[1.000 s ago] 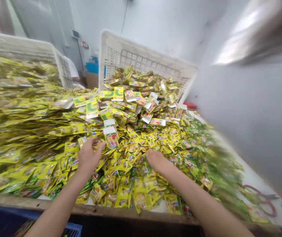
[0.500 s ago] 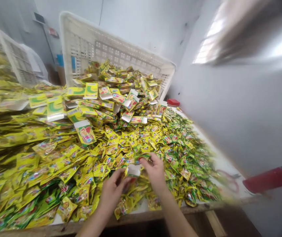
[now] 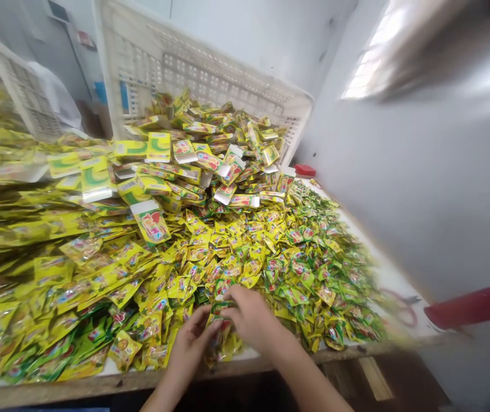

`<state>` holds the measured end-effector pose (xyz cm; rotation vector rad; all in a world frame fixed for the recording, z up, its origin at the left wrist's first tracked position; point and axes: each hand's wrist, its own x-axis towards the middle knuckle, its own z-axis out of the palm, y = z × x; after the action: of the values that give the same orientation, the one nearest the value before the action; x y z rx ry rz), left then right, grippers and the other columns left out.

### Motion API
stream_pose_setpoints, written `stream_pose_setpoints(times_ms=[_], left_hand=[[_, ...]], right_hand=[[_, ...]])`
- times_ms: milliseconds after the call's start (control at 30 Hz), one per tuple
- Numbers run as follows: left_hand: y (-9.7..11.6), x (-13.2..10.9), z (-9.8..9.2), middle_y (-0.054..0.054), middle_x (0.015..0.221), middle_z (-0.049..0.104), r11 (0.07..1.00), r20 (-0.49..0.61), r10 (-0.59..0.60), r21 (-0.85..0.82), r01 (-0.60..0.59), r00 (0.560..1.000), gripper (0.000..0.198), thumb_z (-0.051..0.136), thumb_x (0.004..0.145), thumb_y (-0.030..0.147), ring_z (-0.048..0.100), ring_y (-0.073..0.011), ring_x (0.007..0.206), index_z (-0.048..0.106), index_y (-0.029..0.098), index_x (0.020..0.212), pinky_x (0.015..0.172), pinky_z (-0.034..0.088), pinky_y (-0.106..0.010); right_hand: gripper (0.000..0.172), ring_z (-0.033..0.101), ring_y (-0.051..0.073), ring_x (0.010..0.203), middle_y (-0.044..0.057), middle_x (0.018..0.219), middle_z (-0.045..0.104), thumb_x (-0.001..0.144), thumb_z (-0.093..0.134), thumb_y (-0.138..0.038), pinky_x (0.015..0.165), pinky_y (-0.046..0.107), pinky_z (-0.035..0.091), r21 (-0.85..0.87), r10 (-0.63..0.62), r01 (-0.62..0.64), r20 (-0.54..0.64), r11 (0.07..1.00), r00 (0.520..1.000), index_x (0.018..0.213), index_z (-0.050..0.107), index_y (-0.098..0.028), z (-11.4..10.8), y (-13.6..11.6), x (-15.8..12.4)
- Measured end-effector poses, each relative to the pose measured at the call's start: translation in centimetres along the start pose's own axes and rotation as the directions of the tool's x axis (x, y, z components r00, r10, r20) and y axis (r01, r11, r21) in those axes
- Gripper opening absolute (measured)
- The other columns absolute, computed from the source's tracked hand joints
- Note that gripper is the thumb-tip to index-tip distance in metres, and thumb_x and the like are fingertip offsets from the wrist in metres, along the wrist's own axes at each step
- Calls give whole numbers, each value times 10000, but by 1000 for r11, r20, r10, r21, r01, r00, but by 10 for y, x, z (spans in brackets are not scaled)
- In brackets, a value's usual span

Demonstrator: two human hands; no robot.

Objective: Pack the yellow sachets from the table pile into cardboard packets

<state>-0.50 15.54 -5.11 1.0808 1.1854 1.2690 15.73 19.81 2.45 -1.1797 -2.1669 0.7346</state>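
My left hand (image 3: 190, 343) is closed around a small carton, low in front of me near the table's front edge. The carton is mostly hidden by the fingers. My right hand (image 3: 251, 317) pinches a small green-and-yellow candy packet (image 3: 223, 286) at the carton's top, close against the left fingertips. How far the packet is inside the carton is hidden. Under and around both hands spreads a thick layer of yellow candy packets (image 3: 202, 237), with greener packets (image 3: 303, 294) on the right.
A tilted white plastic crate (image 3: 142, 43) stands behind, with yellow cartons (image 3: 159, 147) spilling from it. Another crate (image 3: 17, 74) is at the far left. Scissors (image 3: 403, 309) with pink handles and a red cylindrical object (image 3: 470, 309) lie at the right. A wooden edge (image 3: 142, 380) borders the table.
My right hand has moved left and down, bringing the packet over to the carton in my left hand. The carton's white open flap, seen earlier, is now covered.
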Motion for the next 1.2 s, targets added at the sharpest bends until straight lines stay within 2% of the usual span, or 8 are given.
stream_pose_setpoints(times_ms=[233, 367, 467, 600, 700, 900, 1100, 1200], left_hand=[[2, -11, -11, -72, 1096, 705, 999, 106, -4, -32, 7, 994, 309, 709, 766, 367, 636, -254, 1057, 670, 210, 1029, 923, 508, -354], [1, -17, -15, -77, 1161, 696, 997, 26, -53, 49, 51, 998, 350, 618, 835, 416, 607, -280, 1117, 685, 225, 1120, 1019, 443, -434], [11, -21, -17, -74, 1162, 701, 991, 74, -97, 101, 89, 993, 326, 580, 860, 422, 589, -291, 1155, 720, 244, 1095, 1051, 410, -465], [25, -25, -16, -79, 1085, 728, 960, 162, -15, 280, -32, 987, 266, 674, 785, 397, 630, -303, 1085, 756, 287, 1013, 991, 474, -454], [23, -30, -17, -67, 1082, 732, 914, 125, 114, 375, -153, 986, 242, 646, 810, 376, 642, -285, 1065, 754, 315, 1019, 969, 494, -421], [16, -22, -27, -60, 965, 753, 914, -77, 145, 391, -103, 986, 188, 673, 784, 398, 685, -262, 934, 772, 264, 872, 876, 532, -359], [40, 0, -28, -43, 844, 754, 964, 250, -125, 260, 58, 960, 203, 694, 771, 392, 685, -227, 821, 758, 217, 851, 768, 530, -296], [35, 4, -25, -27, 784, 734, 975, 195, -119, 209, 77, 974, 208, 706, 763, 393, 665, -198, 754, 738, 194, 811, 695, 522, -260]], right_hand=[[97, 452, 245, 1155, 45, 1206, 574, 835, 668, -247, 979, 410, 385, -23, -206, 206, -8, 978, 979, 773, 739, -272, 21, 13, -11], [108, 562, 219, 987, 64, 1048, 628, 864, 603, -261, 874, 389, 466, 335, 76, -12, -179, 942, 981, 906, 703, -254, 26, 15, -27], [168, 541, 137, 576, -10, 719, 591, 779, 688, -328, 529, 263, 474, 739, 415, -264, -23, 620, 909, 884, 608, -226, 35, 16, -37], [306, 351, 33, 391, -72, 655, 529, 629, 779, -265, 339, 151, 232, 872, 499, -414, 245, 262, 831, 834, 562, -201, 42, 17, -38], [309, 334, 21, 356, -86, 597, 516, 589, 793, -236, 323, 143, 201, 848, 491, -461, 295, 261, 820, 798, 571, -188, 39, 15, -33], [358, 531, 94, 483, -21, 627, 596, 689, 775, -385, 470, 212, 449, 867, 278, -414, 340, 279, 899, 944, 652, -166, 34, 14, -38], [283, 412, 48, 379, -54, 543, 557, 574, 805, -227, 341, 150, 286, 837, 369, -474, 365, 272, 855, 807, 659, -160, 44, 19, -37], [177, 274, 15, 318, -91, 467, 459, 572, 776, -197, 308, 153, 170, 828, 500, -470, 280, 306, 819, 696, 652, -165, 50, 16, -28]])
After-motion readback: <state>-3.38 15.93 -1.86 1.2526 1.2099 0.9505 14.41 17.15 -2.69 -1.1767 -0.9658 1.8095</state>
